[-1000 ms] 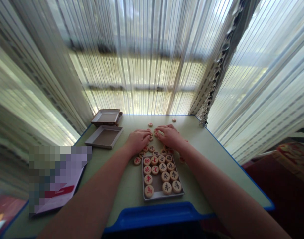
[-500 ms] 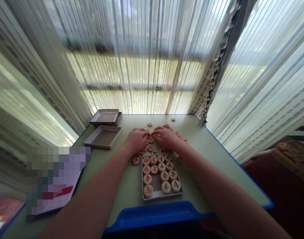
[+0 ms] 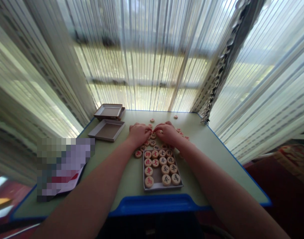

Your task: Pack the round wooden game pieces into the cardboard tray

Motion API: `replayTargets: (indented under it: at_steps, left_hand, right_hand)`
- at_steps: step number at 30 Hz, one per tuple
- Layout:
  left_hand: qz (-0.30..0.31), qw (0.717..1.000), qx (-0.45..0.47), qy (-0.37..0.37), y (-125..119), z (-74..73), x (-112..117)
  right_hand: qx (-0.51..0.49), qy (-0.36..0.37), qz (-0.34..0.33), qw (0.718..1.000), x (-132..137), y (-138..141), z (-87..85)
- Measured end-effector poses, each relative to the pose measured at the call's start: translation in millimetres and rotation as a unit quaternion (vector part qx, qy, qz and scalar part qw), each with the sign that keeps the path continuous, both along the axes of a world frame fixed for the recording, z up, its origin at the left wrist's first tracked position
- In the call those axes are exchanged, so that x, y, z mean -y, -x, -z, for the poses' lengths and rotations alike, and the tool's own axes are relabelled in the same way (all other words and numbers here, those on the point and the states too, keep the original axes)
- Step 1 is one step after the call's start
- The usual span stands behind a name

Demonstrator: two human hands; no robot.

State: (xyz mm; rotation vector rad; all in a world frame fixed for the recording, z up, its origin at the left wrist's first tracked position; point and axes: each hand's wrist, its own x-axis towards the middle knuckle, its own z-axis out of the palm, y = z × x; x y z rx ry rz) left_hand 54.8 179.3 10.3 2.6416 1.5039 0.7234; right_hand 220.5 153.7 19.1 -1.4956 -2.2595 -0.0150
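Observation:
My left hand [image 3: 140, 135] and my right hand [image 3: 167, 134] rest close together over loose round Chinese chess pieces, beyond a shallow open box [image 3: 156, 182]. Their fingers are curled and the fingertips almost meet, at a piece with red marking [image 3: 151, 131] mostly hidden by them. Below the fingertips lies another loose piece [image 3: 153, 136]. Inside the box, pieces with red characters [image 3: 148, 162] line the left and pieces with black characters [image 3: 170, 160] the right, with a gap between them. One red-marked piece [image 3: 138, 154] lies outside the box's upper left corner.
Two open trays, a nearer grey one [image 3: 106, 130] and a farther one [image 3: 109, 110], stand at the table's back left. Single pieces [image 3: 176, 117] lie near the far edge. A blurred-out flat item [image 3: 67, 172] is at left. Sheer curtains [image 3: 147, 66] hang behind the green table [image 3: 206, 146].
The view has tilted slightly down and to the left. Both hands stay at the same pieces with fingers curled, and the pieces in the box are unchanged.

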Motion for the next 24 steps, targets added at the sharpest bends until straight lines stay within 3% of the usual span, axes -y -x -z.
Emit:
replayTargets:
  at_steps: [7, 24]
  left_hand:
    - [-0.007, 1.0, 0.004, 0.024, -3.8, -5.0, 4.1]
    - [0.009, 0.99, 0.121, 0.075, -2.5, -13.3, 6.8]
  right_hand:
    - [0.019, -0.01, 0.014, 1.0, -4.6, -4.5, 3.7]
    - [-0.004, -0.044, 0.007, 0.999, -6.5, -6.6, 2.1]
